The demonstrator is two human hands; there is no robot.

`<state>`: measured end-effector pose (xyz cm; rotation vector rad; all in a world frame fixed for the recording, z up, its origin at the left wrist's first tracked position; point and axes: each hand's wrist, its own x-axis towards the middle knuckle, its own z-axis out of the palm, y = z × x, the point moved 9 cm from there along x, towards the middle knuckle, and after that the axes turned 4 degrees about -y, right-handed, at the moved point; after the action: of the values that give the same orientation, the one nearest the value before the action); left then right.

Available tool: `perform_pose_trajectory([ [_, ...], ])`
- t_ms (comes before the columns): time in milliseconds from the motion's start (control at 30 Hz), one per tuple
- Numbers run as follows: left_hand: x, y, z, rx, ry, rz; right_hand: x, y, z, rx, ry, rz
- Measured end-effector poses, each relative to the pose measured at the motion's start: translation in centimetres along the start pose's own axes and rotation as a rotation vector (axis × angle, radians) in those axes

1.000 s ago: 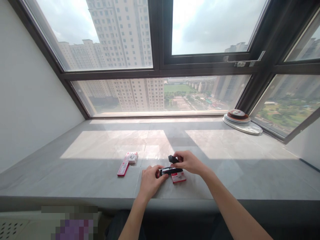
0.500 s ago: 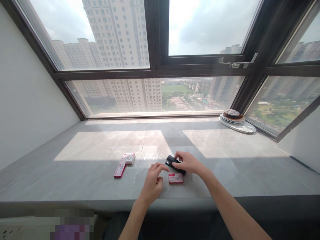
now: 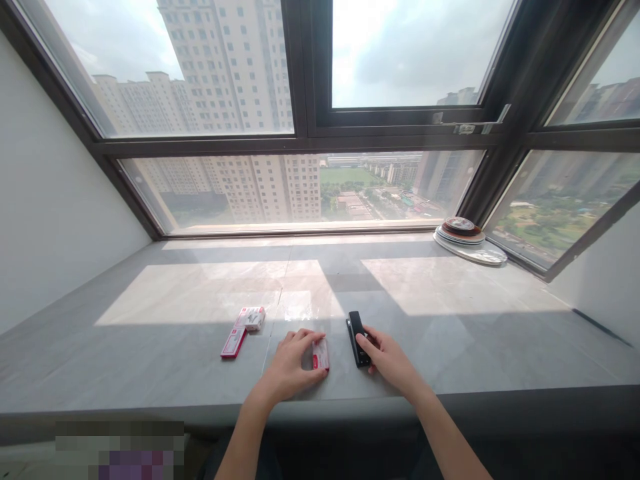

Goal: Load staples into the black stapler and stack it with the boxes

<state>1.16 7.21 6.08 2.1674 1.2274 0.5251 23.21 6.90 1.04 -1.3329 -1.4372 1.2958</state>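
Note:
My left hand (image 3: 293, 363) is closed round a small red-and-white box (image 3: 321, 355), its thumb at the near end and its fingertips at the far end. The box rests on the stone sill, turned lengthwise away from me. Just to the right, my right hand (image 3: 387, 353) grips a black stapler (image 3: 357, 337), with the thumb on top and the fingers along its right side. One end of the stapler points toward the window. Further left, a flat red-and-white box (image 3: 233, 343) lies beside a white box (image 3: 255, 318) that sits partly over another red-edged box.
A stack of round plates (image 3: 463, 235) stands in the far right corner of the sill (image 3: 165, 360). The window frame (image 3: 300, 145) rises behind. A pixelated patch (image 3: 135, 460) covers something below the front edge at left.
The small box has turned lengthwise and shifted left, with my left hand now gripping it. My right hand has swung the stapler round so it points toward the window.

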Motion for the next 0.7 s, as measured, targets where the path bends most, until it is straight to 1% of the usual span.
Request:
perform_pose_trajectory([
  [67, 0.3, 0.8, 0.8, -0.027, 0.009, 0.018, 0.0, 0.0, 1.5, 0.016, 0.016, -0.008],
  [133, 0.7, 1.5, 1.6, -0.054, 0.022, 0.025, 0.1, -0.1, 2.5, 0.009, 0.036, -0.016],
  [233, 0.9, 1.9, 2.2, -0.082, 0.051, 0.007, 0.1, -0.2, 2.9, 0.004, 0.074, 0.003],
  [333, 0.4, 2.1, 1.9, -0.084, 0.097, 0.026, -0.1, -0.2, 2.6, 0.000, 0.116, 0.021],
  [400, -0.4, 1.5, 0.6, -0.048, 0.191, 0.024, -0.2, -0.2, 2.3, -0.006, 0.151, 0.018],
  [433, -1.0, 0.7, -0.6, -0.008, 0.280, -0.013, -0.3, -0.1, 2.3, -0.009, 0.167, 0.014],
  [467, -2.0, -0.7, -2.2, 0.049, 0.400, -0.089, -0.4, -0.1, 2.2, -0.012, 0.178, 0.012],
  [533, -5.1, -4.5, -6.0, 0.205, 0.676, -0.344, -0.4, 0.1, 2.2, -0.023, 0.187, 0.008],
  [567, -7.0, -6.5, -7.7, 0.288, 0.788, -0.498, -0.3, 0.2, 2.2, -0.029, 0.189, 0.006],
  [600, -8.6, -8.4, -8.9, 0.356, 0.839, -0.634, -0.3, 0.3, 2.2, -0.035, 0.189, 0.003],
  [633, -9.5, -10.0, -9.6, 0.399, 0.815, -0.716, -0.2, 0.4, 2.2, -0.039, 0.186, -0.001],
  [667, -9.8, -11.3, -9.9, 0.424, 0.753, -0.753, -0.1, 0.5, 2.3, -0.042, 0.181, -0.005],
  [700, -9.9, -12.2, -10.0, 0.437, 0.670, -0.753, -0.1, 0.5, 2.3, -0.044, 0.178, -0.009],
])
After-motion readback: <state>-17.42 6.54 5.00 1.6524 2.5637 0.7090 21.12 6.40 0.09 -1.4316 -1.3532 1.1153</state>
